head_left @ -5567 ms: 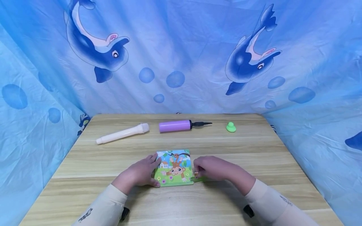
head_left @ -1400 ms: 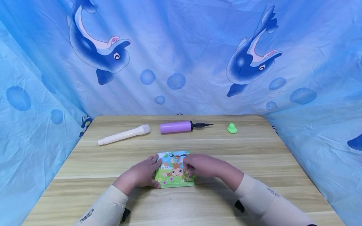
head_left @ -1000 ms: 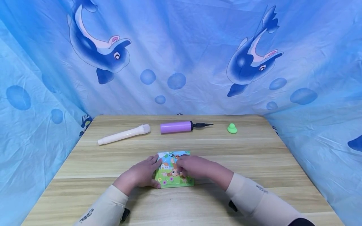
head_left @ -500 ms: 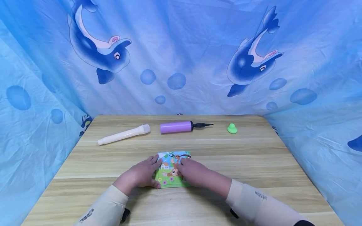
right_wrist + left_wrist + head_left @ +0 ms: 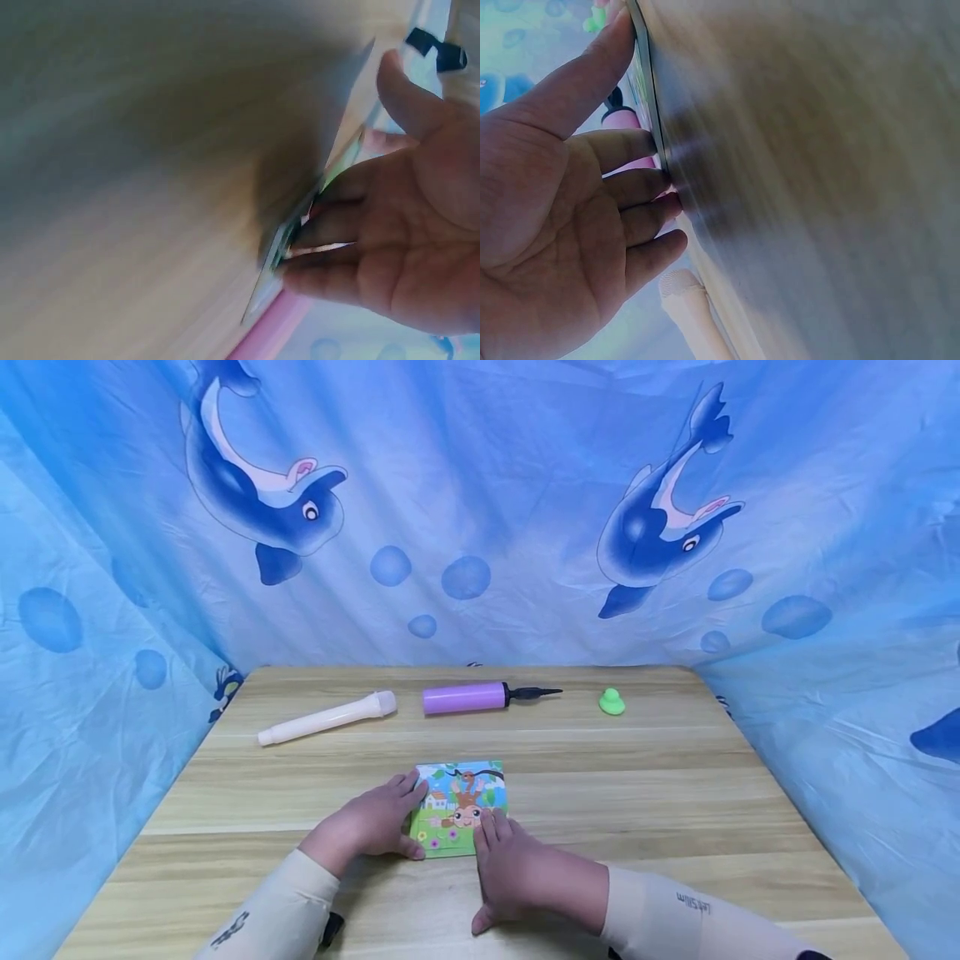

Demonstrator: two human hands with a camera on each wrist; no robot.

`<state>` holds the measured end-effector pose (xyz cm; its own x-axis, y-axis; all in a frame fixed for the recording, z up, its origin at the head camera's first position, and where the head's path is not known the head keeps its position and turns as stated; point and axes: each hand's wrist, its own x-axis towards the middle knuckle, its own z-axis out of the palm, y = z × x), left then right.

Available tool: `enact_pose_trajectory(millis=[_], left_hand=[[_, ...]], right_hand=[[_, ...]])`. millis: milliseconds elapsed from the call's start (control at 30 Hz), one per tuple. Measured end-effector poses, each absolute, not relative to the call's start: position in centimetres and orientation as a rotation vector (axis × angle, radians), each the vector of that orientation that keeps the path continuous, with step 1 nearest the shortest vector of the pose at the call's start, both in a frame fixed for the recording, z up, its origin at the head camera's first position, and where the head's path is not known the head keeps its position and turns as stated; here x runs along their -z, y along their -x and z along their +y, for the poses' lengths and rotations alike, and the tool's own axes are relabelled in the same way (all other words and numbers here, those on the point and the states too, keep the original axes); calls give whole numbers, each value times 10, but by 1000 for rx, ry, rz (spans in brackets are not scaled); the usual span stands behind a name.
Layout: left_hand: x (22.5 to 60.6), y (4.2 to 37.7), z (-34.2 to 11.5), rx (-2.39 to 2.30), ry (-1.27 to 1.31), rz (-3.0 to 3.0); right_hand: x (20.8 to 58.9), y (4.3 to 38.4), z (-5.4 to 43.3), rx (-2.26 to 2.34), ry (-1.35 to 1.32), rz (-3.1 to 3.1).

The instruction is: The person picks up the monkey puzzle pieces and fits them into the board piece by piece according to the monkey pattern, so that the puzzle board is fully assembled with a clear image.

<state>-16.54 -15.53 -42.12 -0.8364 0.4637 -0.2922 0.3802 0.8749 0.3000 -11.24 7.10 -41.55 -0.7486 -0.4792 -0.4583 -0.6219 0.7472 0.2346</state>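
A square jigsaw puzzle (image 5: 450, 793) with a monkey, a house and flowers lies flat on the wooden table. My left hand (image 5: 373, 820) rests along its left side, thumb by the near corner and fingertips by the upper left; the left wrist view shows these fingers loosely bent against the board's edge. My right hand (image 5: 516, 867) lays its nearly straight fingers on the near right part of the puzzle, hiding that corner, with the thumb held apart over the table. In the right wrist view the fingertips (image 5: 300, 277) touch the board.
Toward the back of the table (image 5: 675, 777) lie a white microphone-shaped stick (image 5: 326, 718), a purple hand pump (image 5: 465, 697) with a black nozzle, and a small green knobbed object (image 5: 612, 702). A blue dolphin-print curtain (image 5: 525, 635) encloses the table's back and sides.
The right hand went from the puzzle's right side onto its face, then slid toward me with fingers straightened. The piece seen beside the board earlier no longer lies there. The left hand stayed put.
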Motion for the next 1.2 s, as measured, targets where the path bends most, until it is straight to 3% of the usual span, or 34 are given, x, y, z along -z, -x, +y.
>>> enact_pose_trajectory(millis=[133, 333, 700, 967, 1200], left_hand=[[423, 166, -157, -333, -627, 2680], [423, 167, -161, -311, -619, 2678], [422, 166, -163, -321, -602, 2671], [421, 166, -160, -309, -609, 2670], [421, 164, -158, -322, -616, 2671]], right_hand=[[414, 119, 73, -440, 848, 2535], [405, 140, 83, -346, 1066, 2506], [403, 171, 122, 240, 1038, 2394], [396, 171, 130, 122, 1214, 2655], [395, 172, 123, 44, 1054, 2599]])
